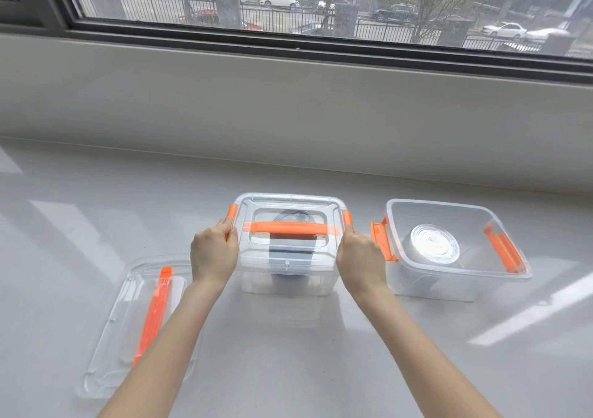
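The left grip (pixel 213 254) is curled round the orange left latch (pixel 231 213) of a clear lidded box (pixel 288 276), fingers wrapped over the latch's outer face with the thumb side toward the lid. The right grip (pixel 361 257) mirrors it, curled tightly on the orange right latch (pixel 347 218). Both latches lie close against the box ends.

The box stands about midway along the bench (pixel 96 225), toward its far edge. Its lid is seated, with 1 flat orange handle (pixel 288 228) across the top. A dark round object (pixel 290 252) shows through the plastic.

Just beside it, toward the bench's right end, stands an open box (pixel 433 205) holding a silver disc (pixel 431 248), with its 2 orange latches swung loose. Toward the left end a loose lid (pixel 106 353) lies flat, partly under the left forearm.
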Motion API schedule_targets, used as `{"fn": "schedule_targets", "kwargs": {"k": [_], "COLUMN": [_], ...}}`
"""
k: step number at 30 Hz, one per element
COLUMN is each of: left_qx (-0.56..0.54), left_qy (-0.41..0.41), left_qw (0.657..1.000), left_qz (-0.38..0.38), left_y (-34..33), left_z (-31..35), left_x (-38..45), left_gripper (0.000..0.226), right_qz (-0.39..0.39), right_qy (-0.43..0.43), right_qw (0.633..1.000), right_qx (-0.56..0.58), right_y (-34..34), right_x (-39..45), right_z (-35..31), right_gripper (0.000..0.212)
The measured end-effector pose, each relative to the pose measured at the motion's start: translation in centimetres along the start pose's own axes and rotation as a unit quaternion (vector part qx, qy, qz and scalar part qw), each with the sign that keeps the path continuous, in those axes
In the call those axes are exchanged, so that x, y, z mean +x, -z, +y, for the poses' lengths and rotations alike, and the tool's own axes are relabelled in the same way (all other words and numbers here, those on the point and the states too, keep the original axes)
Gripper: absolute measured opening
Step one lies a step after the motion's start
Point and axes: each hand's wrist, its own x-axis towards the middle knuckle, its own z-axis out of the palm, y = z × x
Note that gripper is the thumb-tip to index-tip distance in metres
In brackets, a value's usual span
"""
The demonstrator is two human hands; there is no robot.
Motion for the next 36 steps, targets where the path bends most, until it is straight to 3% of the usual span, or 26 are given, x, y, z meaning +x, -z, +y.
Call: {"fn": "schedule_targets", "kwargs": {"k": [4,7,10,12,15,18,21,24,27,31,34,36], "left_qx": [-0.011,-0.056,-0.167,-0.213,-0.246,-0.180,-0.088,-0.032,-0.026,-0.071,-0.097,-0.128], "left_qy": [0.007,0.040,0.093,0.125,0.193,0.232,0.263,0.294,0.334,0.366,0.410,0.437], "left_qw": [1.000,0.996,0.972,0.956,0.939,0.950,0.957,0.950,0.935,0.921,0.903,0.889], "left_qz": [-0.005,-0.056,-0.137,-0.156,-0.142,-0.102,-0.088,-0.104,-0.119,-0.110,-0.078,-0.053], "left_y": [0.4,1.4,3.8,5.5,7.7,9.3,9.7,9.7,9.5,9.2,9.6,9.9], "left_z": [0.4,0.6,0.1,-1.0,-3.3,-6.4,-9.0,-11.3,-12.5,-13.1,-12.8,-12.8], "left_x": [-0.1,0.1,0.4,-0.1,-1.7,-3.7,-5.7,-7.5,-8.4,-8.7,-8.3,-8.0], "left_gripper": [0.030,0.029,0.030,0.030,0.026,0.024,0.034,0.045,0.049,0.041,0.040,0.023], "right_qz": [-0.023,-0.070,-0.075,-0.040,-0.051,-0.167,-0.351,-0.440,-0.484,-0.487,-0.467,-0.448], "right_qy": [0.005,-0.002,-0.003,0.031,0.075,0.082,0.048,-0.037,-0.109,-0.217,-0.226,-0.218], "right_qw": [0.999,0.996,0.997,0.993,0.952,0.892,0.828,0.786,0.760,0.689,0.693,0.702], "right_qx": [-0.037,-0.047,0.001,0.103,0.291,0.412,0.435,0.433,0.420,0.492,0.501,0.510], "right_y": [0.4,1.9,3.9,4.4,4.7,3.3,0.4,-3.3,-5.7,-6.9,-7.2,-7.2], "right_x": [0.1,1.2,1.9,1.3,-1.1,-4.0,-6.4,-8.1,-8.8,-8.9,-8.6,-8.3], "right_z": [0.1,0.0,-1.3,-3.2,-7.0,-10.2,-11.8,-12.7,-13.5,-14.6,-15.1,-15.3], "right_gripper": [0.034,0.025,0.028,0.028,0.022,0.018,0.021,0.034,0.048,0.053,0.051,0.050]}}
